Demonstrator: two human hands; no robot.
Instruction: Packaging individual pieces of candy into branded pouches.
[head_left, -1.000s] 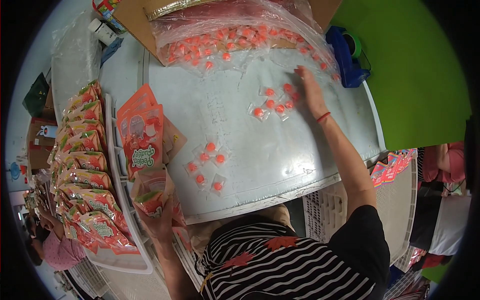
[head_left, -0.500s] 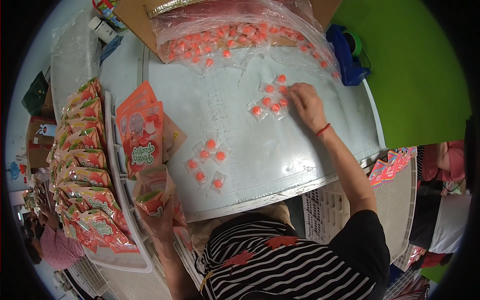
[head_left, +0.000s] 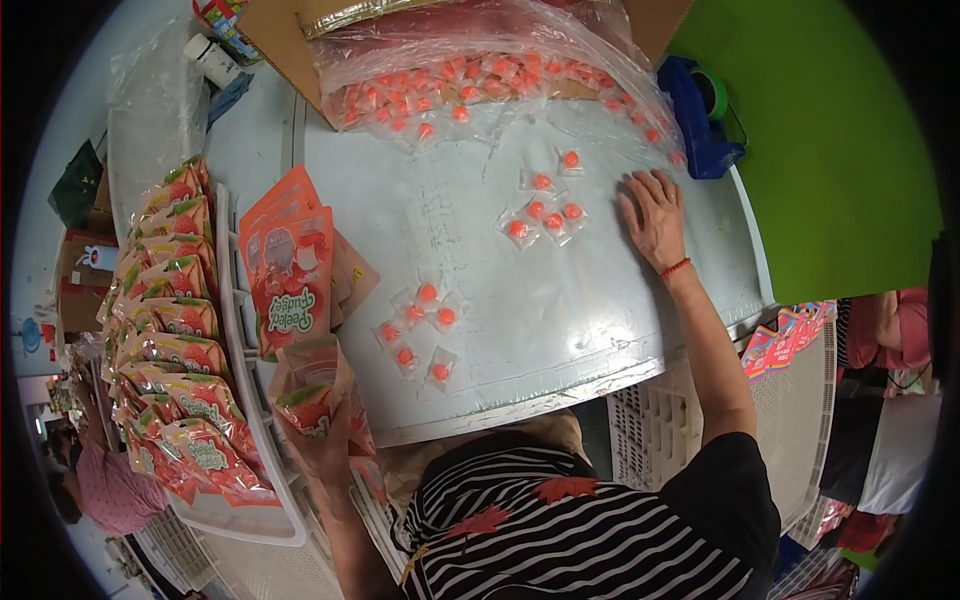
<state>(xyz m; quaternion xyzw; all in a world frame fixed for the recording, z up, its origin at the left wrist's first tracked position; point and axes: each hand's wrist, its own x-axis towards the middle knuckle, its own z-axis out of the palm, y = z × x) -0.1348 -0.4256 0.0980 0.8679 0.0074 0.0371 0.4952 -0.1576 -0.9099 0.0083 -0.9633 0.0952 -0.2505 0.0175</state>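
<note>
My left hand (head_left: 318, 440) grips an open stand-up pouch (head_left: 312, 385), pinkish with a strawberry picture, its mouth facing up at the table's near left edge. My right hand (head_left: 657, 225) lies palm down on the table, fingers stretched and slightly apart; whatever is under the palm is hidden. To its left is a loose group of clear-wrapped red candies (head_left: 536, 210). Another group of wrapped candies (head_left: 428, 292) lies nearer to me, right of the held pouch. Flat red pouches (head_left: 290, 270) are stacked beyond my left hand.
A white basket (head_left: 232, 300) of filled pouches (head_left: 190, 350) stands at left. At the back, a carton (head_left: 285, 50) lined with clear plastic spills many wrapped candies (head_left: 400, 95). A blue tape dispenser (head_left: 690, 120) with green tape sits at the table's far right corner.
My right hand has moved right, away from the far candy group, and its fingers have spread. One candy nearest those fingers no longer shows in the group. The left hand still holds the pouch.
</note>
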